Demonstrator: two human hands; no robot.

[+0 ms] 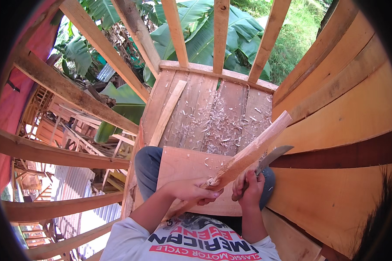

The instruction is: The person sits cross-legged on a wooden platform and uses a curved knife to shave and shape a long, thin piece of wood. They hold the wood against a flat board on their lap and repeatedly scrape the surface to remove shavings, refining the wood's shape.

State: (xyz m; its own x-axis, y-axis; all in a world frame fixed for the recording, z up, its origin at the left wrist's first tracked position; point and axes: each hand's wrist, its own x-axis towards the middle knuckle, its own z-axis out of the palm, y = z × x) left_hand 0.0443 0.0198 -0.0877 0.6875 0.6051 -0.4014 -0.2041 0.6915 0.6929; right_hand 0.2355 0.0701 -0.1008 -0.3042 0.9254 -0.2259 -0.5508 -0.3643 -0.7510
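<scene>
A long, pale length of wood (252, 152) slants from my lap up toward the right, its far end wide and cut at an angle. My left hand (194, 191) is wrapped round its narrower lower part. In my right hand (249, 188) is a knife (272, 157) with a broad, slightly curved blade, gripped by its handle. The blade points up and right, close beside the wood; whether it touches cannot be told. Across my legs lies a flat wooden board (183, 167), under both hands.
Curled wood shavings (224, 126) litter the plank floor (196, 91) ahead. A loose wooden strip (168, 113) lies at its left. Wooden posts (220, 35) form a railing in front and leftward, with banana leaves (196, 30) beyond. A plank wall (331, 195) stands close on my right.
</scene>
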